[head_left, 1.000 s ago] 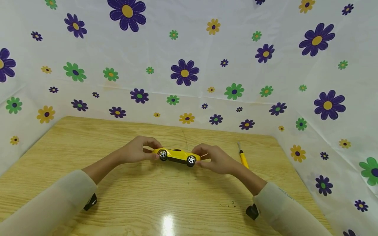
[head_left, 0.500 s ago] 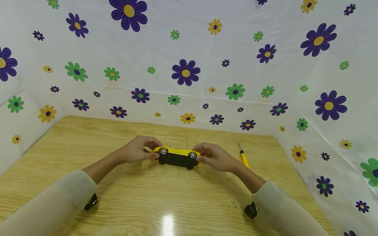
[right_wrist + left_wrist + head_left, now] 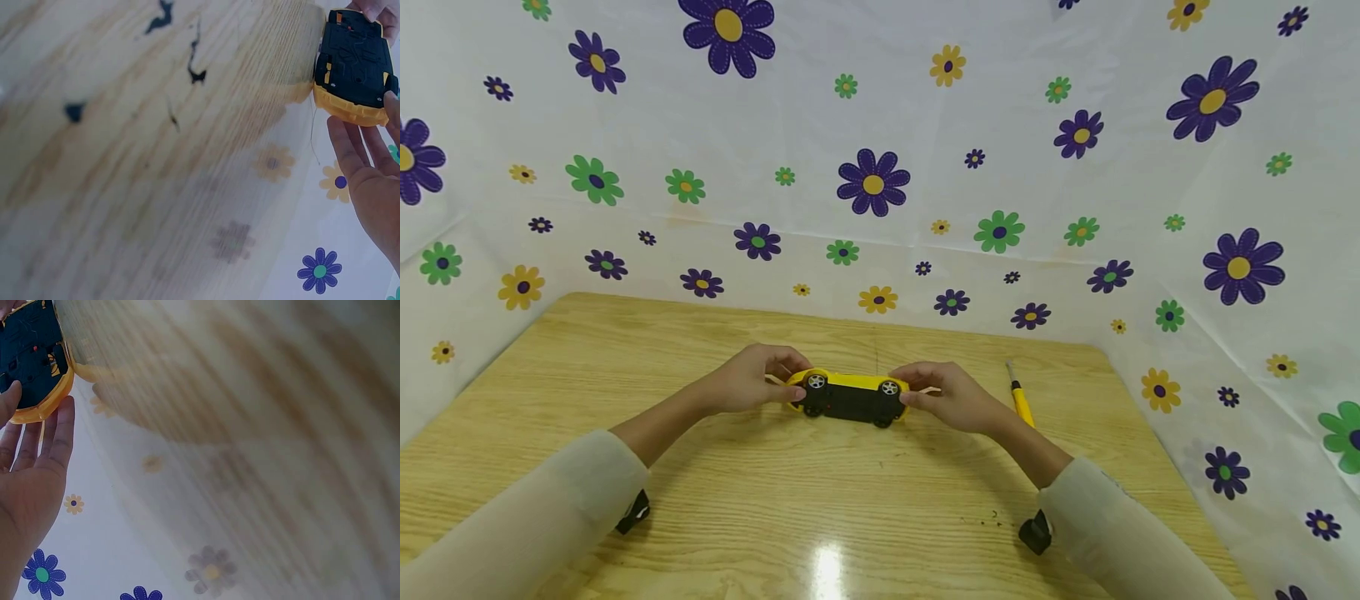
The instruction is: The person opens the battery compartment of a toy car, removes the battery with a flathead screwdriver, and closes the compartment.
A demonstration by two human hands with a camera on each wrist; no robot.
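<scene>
A yellow toy car (image 3: 853,400) is tipped on its side at mid-table, its black underside and silver-hubbed wheels facing me. My left hand (image 3: 748,382) pinches its left end, thumb on the underside and fingers behind. At the other end my right hand (image 3: 951,398) grips it the same way. In the left wrist view the black underside (image 3: 31,353) shows details and a small red spot, with the left hand (image 3: 37,487) below. The right wrist view has the car's underside (image 3: 356,59) with screws at its corners, above the right hand (image 3: 375,187).
A screwdriver (image 3: 1020,404) with a yellow and black handle lies on the wooden table (image 3: 760,508), right of the car, partly behind my right forearm. A white cloth with printed flowers (image 3: 805,125) hangs behind and at both sides. Dark marks (image 3: 197,76) spot the tabletop.
The car has rolled from showing its yellow side to showing its black underside toward me. Both hands keep hold of its ends and stay nearly in place.
</scene>
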